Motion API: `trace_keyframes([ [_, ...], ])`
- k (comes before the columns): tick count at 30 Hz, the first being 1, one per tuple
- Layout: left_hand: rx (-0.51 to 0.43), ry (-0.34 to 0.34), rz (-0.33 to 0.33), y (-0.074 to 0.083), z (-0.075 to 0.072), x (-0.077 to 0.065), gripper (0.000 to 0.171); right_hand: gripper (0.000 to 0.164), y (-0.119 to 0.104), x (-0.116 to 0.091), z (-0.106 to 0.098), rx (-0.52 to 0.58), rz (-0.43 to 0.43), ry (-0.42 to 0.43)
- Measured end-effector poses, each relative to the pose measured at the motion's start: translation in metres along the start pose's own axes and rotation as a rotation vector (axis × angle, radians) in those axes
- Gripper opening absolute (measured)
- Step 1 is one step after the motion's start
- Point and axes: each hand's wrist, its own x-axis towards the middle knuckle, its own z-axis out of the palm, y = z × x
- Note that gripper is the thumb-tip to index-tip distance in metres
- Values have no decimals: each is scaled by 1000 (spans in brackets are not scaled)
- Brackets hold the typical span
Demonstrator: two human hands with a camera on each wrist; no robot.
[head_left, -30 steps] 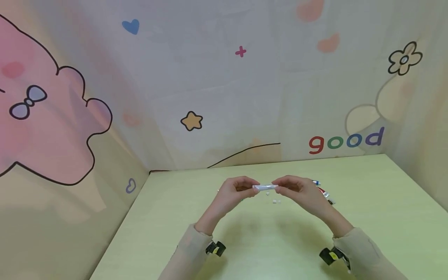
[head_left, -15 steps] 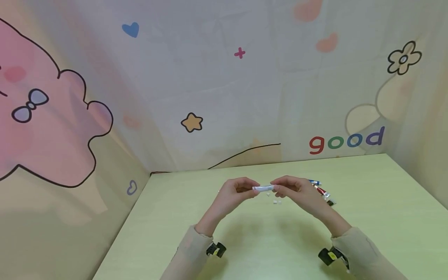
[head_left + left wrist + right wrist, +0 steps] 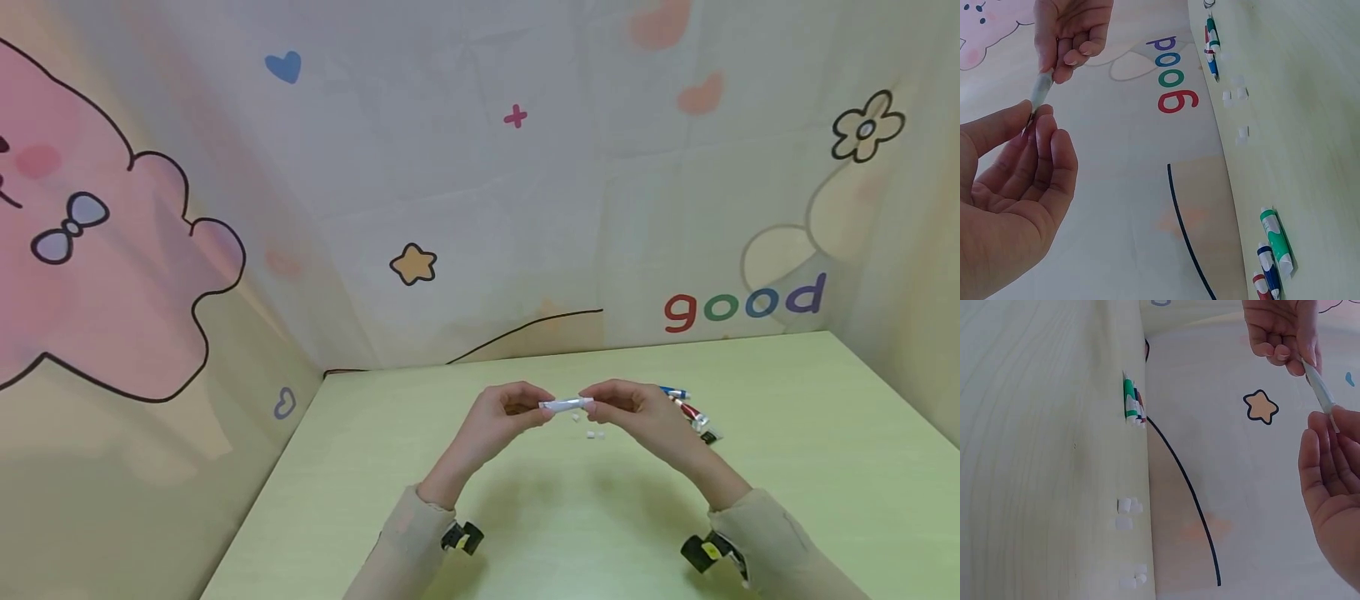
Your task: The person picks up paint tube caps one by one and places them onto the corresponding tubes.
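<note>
A small white paint tube is held level above the middle of the table, stretched between both hands. My left hand pinches its left end between thumb and fingertips. At the other end, the thumb and fingers of my right hand pinch it too. The left wrist view shows the tube tilted between the two grips; its tips are hidden by the fingers. Small white caps lie on the table below and beyond the hands.
Beyond the right hand lie a blue tube, a red tube and a black-marked tube. The left wrist view shows a green tube, a dark blue tube and a red tube side by side. A printed curtain stands behind the table.
My right hand has shifted slightly left, uncovering more of the tubes on the right. Both hands keep their pinch on the white tube.
</note>
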Motion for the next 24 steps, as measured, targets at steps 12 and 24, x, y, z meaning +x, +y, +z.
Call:
trace_keyframes([
  [12,72,34,24,-6,-10,-5,17,34,2,18,10,55,-1,-31],
  [24,60,180,-2,-20,-41,-17,19,27,-13,62,52,215,18,67],
])
